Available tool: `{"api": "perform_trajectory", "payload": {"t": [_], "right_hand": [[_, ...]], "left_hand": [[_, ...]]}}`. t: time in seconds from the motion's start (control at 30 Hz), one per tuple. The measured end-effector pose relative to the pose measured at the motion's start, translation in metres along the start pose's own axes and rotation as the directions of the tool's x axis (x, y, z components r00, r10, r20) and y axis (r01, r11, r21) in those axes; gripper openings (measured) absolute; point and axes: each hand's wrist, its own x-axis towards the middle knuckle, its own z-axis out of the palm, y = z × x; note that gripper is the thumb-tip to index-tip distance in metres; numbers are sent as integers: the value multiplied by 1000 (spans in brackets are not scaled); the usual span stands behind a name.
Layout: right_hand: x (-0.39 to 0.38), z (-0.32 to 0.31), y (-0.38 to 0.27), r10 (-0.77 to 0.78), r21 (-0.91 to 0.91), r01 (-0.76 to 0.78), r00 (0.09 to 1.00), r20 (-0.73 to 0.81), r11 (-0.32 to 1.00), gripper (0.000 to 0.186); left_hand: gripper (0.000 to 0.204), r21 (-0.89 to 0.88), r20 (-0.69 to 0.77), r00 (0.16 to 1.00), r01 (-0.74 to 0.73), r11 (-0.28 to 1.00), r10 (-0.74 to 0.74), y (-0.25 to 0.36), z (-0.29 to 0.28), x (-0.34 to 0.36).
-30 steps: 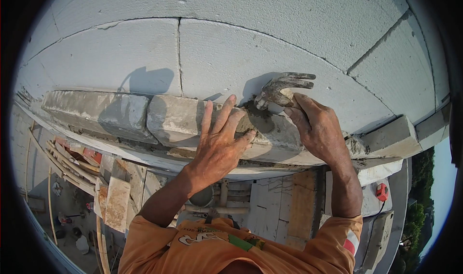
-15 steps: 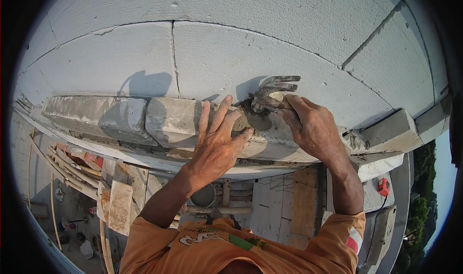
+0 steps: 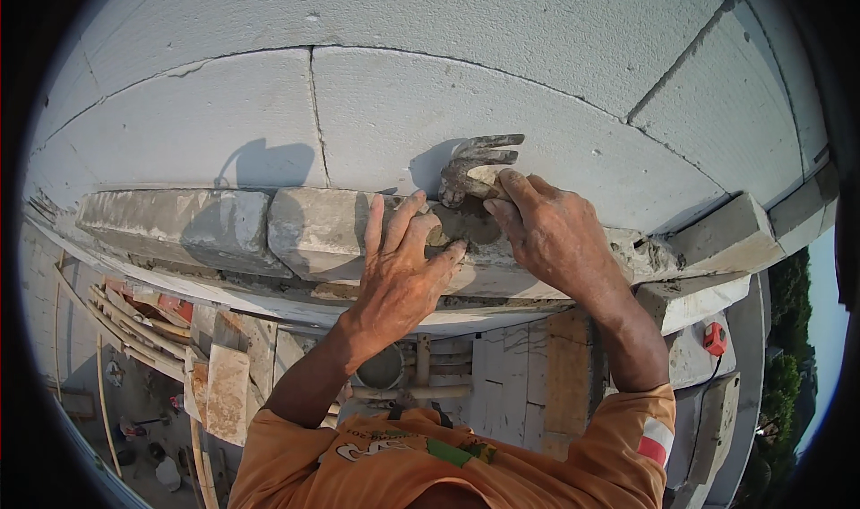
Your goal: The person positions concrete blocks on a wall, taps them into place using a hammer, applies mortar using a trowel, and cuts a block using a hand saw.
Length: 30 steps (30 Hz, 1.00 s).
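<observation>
A claw hammer (image 3: 477, 164), its metal smeared with grey mortar, is gripped in my right hand (image 3: 557, 240) close below the head. The hammer head rests or hovers at the back edge of a grey concrete block (image 3: 502, 271), against the white wall; its handle is mostly hidden by the hand. My left hand (image 3: 399, 267) lies on the same course, middle fingers stretched over the top. Its thumb and index finger curve round a small grey-brown chunk (image 3: 437, 235). Between the hands sits a dark patch of wet mortar (image 3: 479, 229).
Left of my hands lies another concrete block (image 3: 179, 227). The white block wall (image 3: 502, 97) rises behind. Below are a round bucket (image 3: 381, 366), bamboo poles (image 3: 143, 330) and boards. At right are a tilted block (image 3: 730, 236) and a red tape measure (image 3: 714, 339); the drop with trees lies beyond.
My right hand and the hammer have moved left, bringing the head closer to my left hand's fingers. The left hand stays in nearly the same place on the block.
</observation>
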Motion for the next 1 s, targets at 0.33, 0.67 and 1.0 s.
{"api": "perform_trajectory", "payload": {"t": [0.33,0.67,1.0], "right_hand": [[-13,-2,19,82,26,-84,995,58,996,31],[-57,-12,37,195,6,-195,981,7,981,32],[-41,-2,32,198,18,-199,980,17,980,32]], "left_hand": [[23,25,22,1000,-14,1000,13,1,-3,4],[23,32,13,1000,-14,999,14,0,-1,2],[24,31,22,1000,3,1000,-4,-2,-1,0]]}}
